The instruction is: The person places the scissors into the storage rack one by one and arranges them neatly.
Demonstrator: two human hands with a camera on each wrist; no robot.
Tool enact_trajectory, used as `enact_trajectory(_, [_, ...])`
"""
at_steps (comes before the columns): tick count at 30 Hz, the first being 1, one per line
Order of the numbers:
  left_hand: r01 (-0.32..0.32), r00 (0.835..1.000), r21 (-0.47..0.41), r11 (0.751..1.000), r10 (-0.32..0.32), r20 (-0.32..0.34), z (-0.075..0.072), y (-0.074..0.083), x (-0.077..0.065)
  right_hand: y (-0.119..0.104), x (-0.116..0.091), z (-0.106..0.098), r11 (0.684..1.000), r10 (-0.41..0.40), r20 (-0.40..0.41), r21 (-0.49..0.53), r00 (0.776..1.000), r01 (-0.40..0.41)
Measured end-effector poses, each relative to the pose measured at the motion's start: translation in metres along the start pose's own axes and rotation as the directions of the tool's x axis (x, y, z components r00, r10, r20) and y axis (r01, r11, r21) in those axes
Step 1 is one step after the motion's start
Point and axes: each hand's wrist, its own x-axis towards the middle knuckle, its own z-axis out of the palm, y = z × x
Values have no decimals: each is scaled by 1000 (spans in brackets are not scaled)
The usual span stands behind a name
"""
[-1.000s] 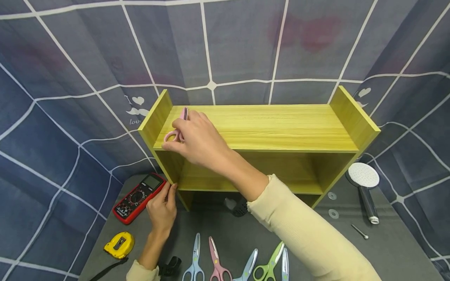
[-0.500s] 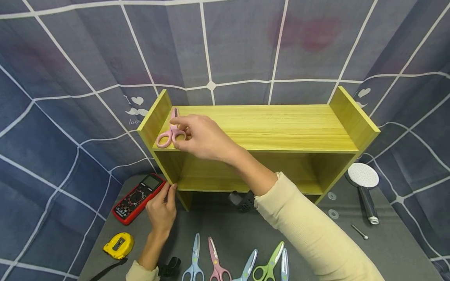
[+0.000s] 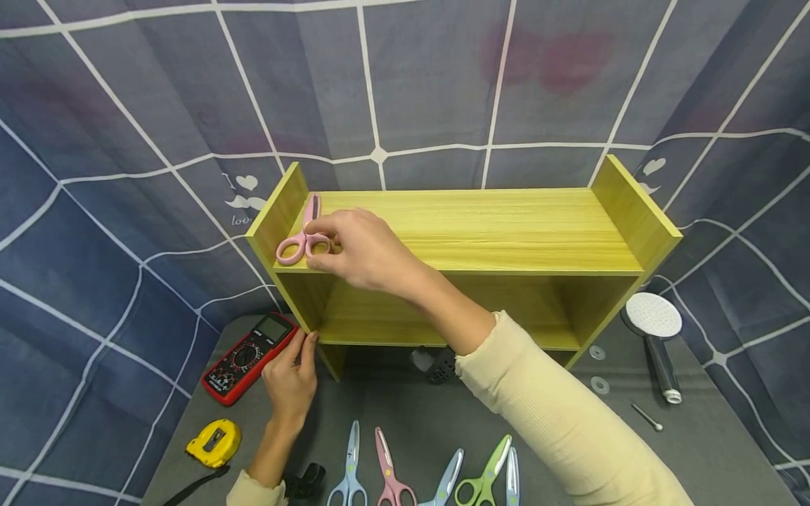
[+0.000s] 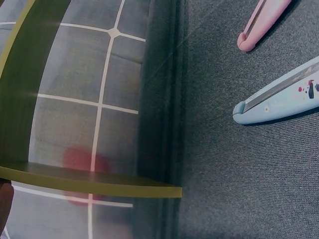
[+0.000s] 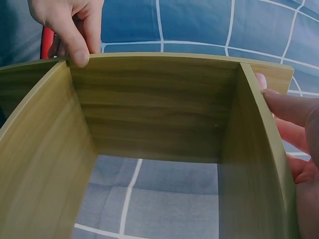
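Observation:
A pair of pink scissors (image 3: pixel 306 237) lies at the left end of the top board of a yellow wooden shelf (image 3: pixel 481 228), blades pointing to the back. My right hand (image 3: pixel 361 249) pinches it, index finger by the pivot and thumb at the right handle ring. Lower down, my left hand (image 3: pixel 291 379) grips the front edge of the shelf's left side panel between thumb and fingers. From the right wrist view, that left hand (image 5: pixel 75 30) holds the panel's edge where a board joins it. Only a dark sliver of a left finger (image 4: pixel 5 201) shows in the left wrist view.
A red multimeter (image 3: pixel 249 358) and a yellow tape measure (image 3: pixel 215 443) lie left. Blue scissors (image 3: pixel 351 464), pink scissors (image 3: pixel 389 467), green scissors (image 3: pixel 486 478) and more line the front. At right are a shower head (image 3: pixel 654 316), washers (image 3: pixel 599 384) and a bolt (image 3: pixel 647 417).
My right hand has shifted the pink scissors left, toward the shelf's left side panel, and lowered them onto the top board. The left hand has stayed in place.

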Motion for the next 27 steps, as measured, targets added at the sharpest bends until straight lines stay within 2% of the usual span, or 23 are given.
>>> enact_trajectory(6, [-25,1000,16,1000,25,5,0,-3,-1,-1,-7,5,999,-47,-107,-29,993,44])
enact_trajectory(12, [-47,999,13,999,47,11,1,-6,-1,-3,-18,10,997,-74,-231,21,970,81])
enact_trajectory(15, [-47,999,8,999,47,10,1,-7,0,-4,-24,13,993,-90,-299,51,950,110])
enact_trajectory(17, [-46,999,5,999,46,9,1,-6,0,-4,-30,16,989,-109,-355,60,928,139])
enact_trajectory(22, [-38,999,0,999,38,16,0,-6,0,-4,-50,27,971,-165,-486,74,858,228])
enact_trajectory(25, [-34,999,2,999,34,11,0,-6,0,-3,-68,37,949,-203,-556,93,806,303])
enact_trajectory(27, [-35,999,0,999,35,7,-1,-6,-1,-1,-84,45,932,-219,-583,113,782,345])
